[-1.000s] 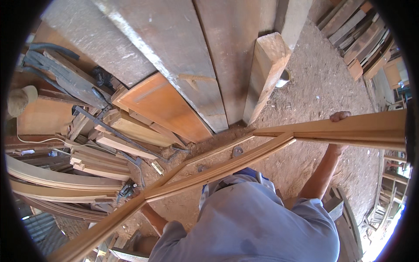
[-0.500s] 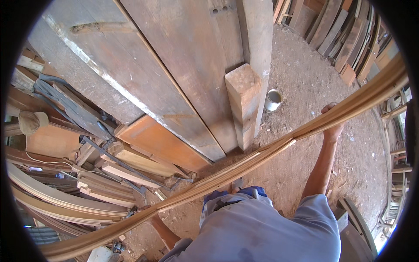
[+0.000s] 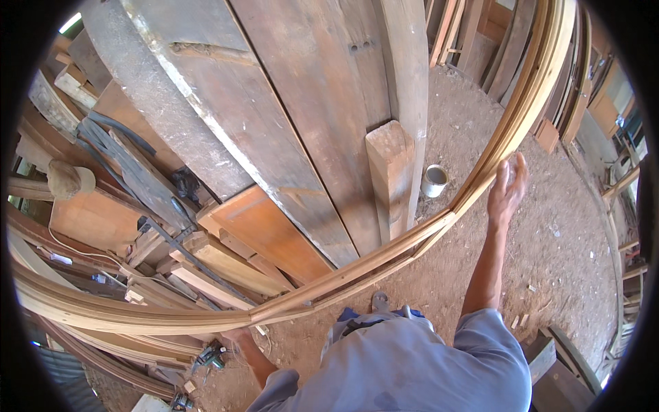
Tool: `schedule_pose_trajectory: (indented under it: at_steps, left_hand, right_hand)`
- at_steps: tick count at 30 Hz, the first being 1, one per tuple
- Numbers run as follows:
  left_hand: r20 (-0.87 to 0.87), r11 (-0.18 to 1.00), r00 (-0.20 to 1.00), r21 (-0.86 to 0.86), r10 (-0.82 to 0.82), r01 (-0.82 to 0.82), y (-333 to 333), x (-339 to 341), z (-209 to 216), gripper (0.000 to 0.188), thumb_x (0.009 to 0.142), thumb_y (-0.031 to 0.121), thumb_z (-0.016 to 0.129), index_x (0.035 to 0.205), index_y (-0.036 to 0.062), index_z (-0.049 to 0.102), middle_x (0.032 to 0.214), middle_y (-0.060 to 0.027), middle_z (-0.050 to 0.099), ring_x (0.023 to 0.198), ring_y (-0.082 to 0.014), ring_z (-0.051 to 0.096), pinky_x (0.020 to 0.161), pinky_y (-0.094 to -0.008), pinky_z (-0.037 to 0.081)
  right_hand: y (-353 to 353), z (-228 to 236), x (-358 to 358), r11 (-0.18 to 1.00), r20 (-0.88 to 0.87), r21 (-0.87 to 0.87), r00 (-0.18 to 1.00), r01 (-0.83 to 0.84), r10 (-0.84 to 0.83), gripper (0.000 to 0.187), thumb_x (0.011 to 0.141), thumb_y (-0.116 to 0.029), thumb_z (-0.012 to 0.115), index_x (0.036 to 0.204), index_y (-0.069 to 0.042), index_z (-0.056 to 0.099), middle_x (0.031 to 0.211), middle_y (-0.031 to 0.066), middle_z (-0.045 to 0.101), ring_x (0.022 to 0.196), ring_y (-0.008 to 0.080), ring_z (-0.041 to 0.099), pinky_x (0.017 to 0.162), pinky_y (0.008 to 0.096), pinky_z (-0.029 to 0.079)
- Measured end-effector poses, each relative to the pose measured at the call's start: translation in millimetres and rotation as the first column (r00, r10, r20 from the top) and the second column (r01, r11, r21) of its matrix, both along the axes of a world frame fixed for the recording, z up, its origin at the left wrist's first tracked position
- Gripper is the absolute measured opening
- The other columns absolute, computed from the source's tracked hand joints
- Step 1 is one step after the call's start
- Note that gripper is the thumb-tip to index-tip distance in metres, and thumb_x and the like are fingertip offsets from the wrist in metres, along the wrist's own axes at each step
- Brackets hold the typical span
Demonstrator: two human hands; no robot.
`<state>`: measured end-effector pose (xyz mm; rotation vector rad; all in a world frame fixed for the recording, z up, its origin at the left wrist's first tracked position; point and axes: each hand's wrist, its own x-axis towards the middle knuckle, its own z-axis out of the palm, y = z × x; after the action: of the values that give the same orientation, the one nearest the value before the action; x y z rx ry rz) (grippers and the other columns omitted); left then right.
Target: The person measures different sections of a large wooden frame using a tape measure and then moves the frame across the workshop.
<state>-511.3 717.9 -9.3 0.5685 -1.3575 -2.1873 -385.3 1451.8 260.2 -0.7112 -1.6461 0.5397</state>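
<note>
A bundle of long, pale grooved wooden mouldings [image 3: 367, 270] crosses in front of me, bowed by the lens, from the far left up to the upper right. At its left part, my left hand [image 3: 238, 335] holds it from below, the fingers mostly hidden behind the wood. My right hand [image 3: 508, 187] is open beside the right part, fingers stretched up with their tips close to or against the wood; contact is hard to tell. Near the middle, a narrow gap shows between two of the lengths.
Wide weathered boards [image 3: 302, 89] and a squared timber post [image 3: 391, 172] stand ahead. A white can [image 3: 434, 180] sits on the dirt floor [image 3: 549, 226]. Left lie stacked offcuts [image 3: 206, 275], a cap [image 3: 68, 180] and a green power tool [image 3: 211, 355]. More planks lean at upper right.
The mouldings' right end has swung up and away from me, and the left part has risen in view. My right hand has gone from gripping the wood to open fingers.
</note>
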Motion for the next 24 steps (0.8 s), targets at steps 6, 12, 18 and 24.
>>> schedule_pose_trajectory:
  at_steps: [6, 12, 18, 24]
  left_hand:
    - [0.001, 1.0, 1.0, -0.002, 0.008, -0.008, -15.7, 6.2, -0.8, 0.046, 0.096, 0.045, 0.053, 0.123, 0.0079, 0.059, 0.117, -0.011, 0.063, 0.104, -0.0296, 0.063, 0.089, -0.0464, 0.054]
    - [-0.023, 0.993, 0.993, 0.039, -0.112, 0.113, -0.9, -20.0, -15.4, 0.056, 0.094, 0.049, 0.048, 0.131, 0.0064, 0.053, 0.125, -0.0125, 0.059, 0.113, -0.0322, 0.059, 0.1, -0.0497, 0.048]
    - [-0.001, 0.991, 0.991, 0.0, -0.136, 0.136, -6.8, -22.4, -9.7, 0.061, 0.094, 0.053, 0.048, 0.134, 0.0069, 0.05, 0.129, -0.0115, 0.058, 0.12, -0.0319, 0.054, 0.104, -0.0503, 0.045]
    - [0.019, 0.97, 0.972, 0.067, -0.236, 0.234, -1.7, -48.0, -18.3, 0.066, 0.095, 0.056, 0.047, 0.141, 0.0084, 0.046, 0.141, -0.0117, 0.051, 0.128, -0.0315, 0.048, 0.111, -0.0484, 0.037]
  right_hand:
    - [-106.6, 24.1, -69.1, 0.88, 0.479, -0.122, 0.749, -0.46, 0.458, 0.074, 0.084, -0.033, 0.073, 0.143, -0.003, 0.04, 0.14, 0.027, 0.046, 0.13, 0.0447, 0.043, 0.11, 0.0543, 0.035]
    - [-61.3, -80.2, -161.5, 0.958, 0.649, -0.008, 0.727, -0.286, 0.223, 0.099, 0.074, -0.046, 0.079, 0.151, -0.009, 0.029, 0.146, 0.0358, 0.031, 0.136, 0.0509, 0.033, 0.112, 0.0547, 0.03]
    - [-81.0, -75.7, -167.0, 0.969, 0.675, -0.102, 0.699, -0.226, 0.235, 0.099, 0.074, -0.045, 0.078, 0.153, -0.015, 0.026, 0.148, 0.0335, 0.03, 0.134, 0.0525, 0.034, 0.112, 0.0548, 0.031]
    - [-87.3, -62.2, -143.7, 0.975, 0.7, -0.114, 0.68, -0.193, 0.216, 0.09, 0.078, -0.046, 0.074, 0.15, -0.012, 0.033, 0.154, 0.0288, 0.025, 0.135, 0.0519, 0.033, 0.113, 0.0563, 0.029]
